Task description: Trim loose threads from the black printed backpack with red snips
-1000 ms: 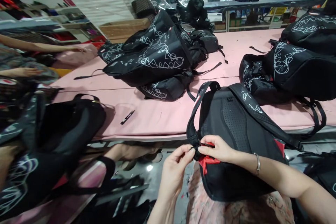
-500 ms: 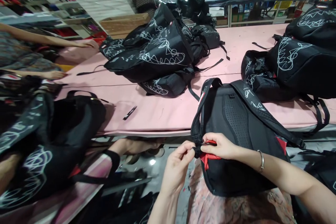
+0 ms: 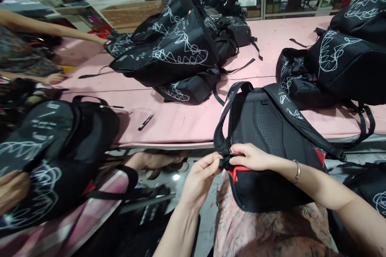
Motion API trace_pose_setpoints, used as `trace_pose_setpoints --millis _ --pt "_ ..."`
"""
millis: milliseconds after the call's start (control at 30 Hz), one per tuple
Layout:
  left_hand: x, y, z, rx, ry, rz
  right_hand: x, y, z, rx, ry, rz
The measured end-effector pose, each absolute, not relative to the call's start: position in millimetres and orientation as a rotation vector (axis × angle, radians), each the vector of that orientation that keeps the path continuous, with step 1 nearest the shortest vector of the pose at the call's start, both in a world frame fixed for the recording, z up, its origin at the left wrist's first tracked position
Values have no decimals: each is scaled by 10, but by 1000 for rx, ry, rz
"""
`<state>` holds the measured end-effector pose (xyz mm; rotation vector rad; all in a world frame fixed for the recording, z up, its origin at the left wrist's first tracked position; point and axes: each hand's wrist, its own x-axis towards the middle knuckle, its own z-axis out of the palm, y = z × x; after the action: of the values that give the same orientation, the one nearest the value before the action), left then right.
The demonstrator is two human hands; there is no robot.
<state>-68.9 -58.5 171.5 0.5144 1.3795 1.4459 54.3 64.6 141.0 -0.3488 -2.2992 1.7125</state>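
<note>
We see a black backpack (image 3: 271, 144) lying back-panel up, its near end on the person's lap and its far end resting on the near edge of the pink desk (image 3: 181, 124). The left hand (image 3: 199, 178) and the right hand (image 3: 251, 157) meet at the lower end of the left shoulder strap (image 3: 224, 122), where it joins a red tab (image 3: 237, 172). The fingers of both hands are closed, pinching a small black buckle (image 3: 224, 163) at that joint between fingertips and thumbs. A thin bracelet (image 3: 297, 170) sits on the right wrist.

White scribbled line drawings run across the straps and across the other black bags: a heap of bags (image 3: 177, 52) in the far middle of the desk, more bags (image 3: 340, 64) at the far right, and one bag (image 3: 51, 156) at the near left, held by another person's hand (image 3: 12, 188). We can read no brand or lettering on any of them; the markings on the near-left bag are too blurred. A small black clipper (image 3: 146, 122) lies on the desk, left of the backpack and well apart from it.
</note>
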Motion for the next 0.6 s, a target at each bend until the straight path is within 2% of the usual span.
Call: trace_pose_setpoints --millis 167,433,600 --pt "-640 -597 1643 501 1375 1517 525 628 1319 -336 -2191 1851" --pt "-595 -579 1644 764 1666 1533 501 624 1326 -421 -2051 1958" --pt "-593 -594 1586 676 1570 1603 507 621 1327 -460 -2010 1976"
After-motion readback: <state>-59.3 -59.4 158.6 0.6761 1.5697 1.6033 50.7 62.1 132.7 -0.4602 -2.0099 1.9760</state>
